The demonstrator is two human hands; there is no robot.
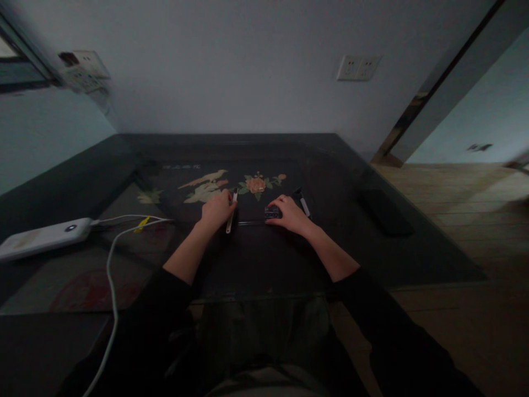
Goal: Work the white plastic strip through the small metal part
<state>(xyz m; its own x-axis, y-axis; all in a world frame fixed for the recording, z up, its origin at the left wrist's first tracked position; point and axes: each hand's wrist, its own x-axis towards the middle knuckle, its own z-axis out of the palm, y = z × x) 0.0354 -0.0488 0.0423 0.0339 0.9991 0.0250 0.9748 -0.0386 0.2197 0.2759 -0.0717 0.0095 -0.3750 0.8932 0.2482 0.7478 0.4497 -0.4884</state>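
Observation:
My left hand point(217, 210) is closed on a slim white tool point(229, 223), long and narrow, with a dark upper end; its exact kind is too dim to tell. It slants upright against the dark tabletop. Across from it, my right hand point(291, 212) grips a small dark box-like piece point(271, 212) with pale markings, thumb below and fingers above. Just right of that hand lies a black-and-white item point(305, 205), partly hidden by the hand. A gap separates the two hands.
A dark glossy table point(264, 264) carries a printed flower point(255, 185) and birds. At left rests a white power bank point(49, 237) with a white cable point(111, 270) running toward me. A black flat phone-like object point(384, 212) lies at right. Behind is a wall socket point(359, 68).

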